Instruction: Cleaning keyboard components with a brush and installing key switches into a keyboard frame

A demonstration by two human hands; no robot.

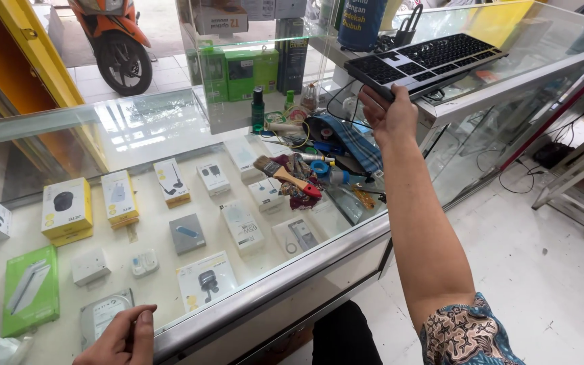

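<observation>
My right hand reaches far out and grips the near left corner of a black keyboard, which lies on a raised glass counter at the upper right. My left hand rests with loosely curled fingers on the glass top of the display case at the bottom left, holding nothing. A paintbrush with a wooden handle and red tip lies on a patterned cloth on the glass, between the two hands.
Under the glass lie several boxed phone accessories, among them a yellow box and a green box. Small tools, tape and a dark green bottle clutter the counter corner. An orange scooter stands outside. White tiled floor lies to the right.
</observation>
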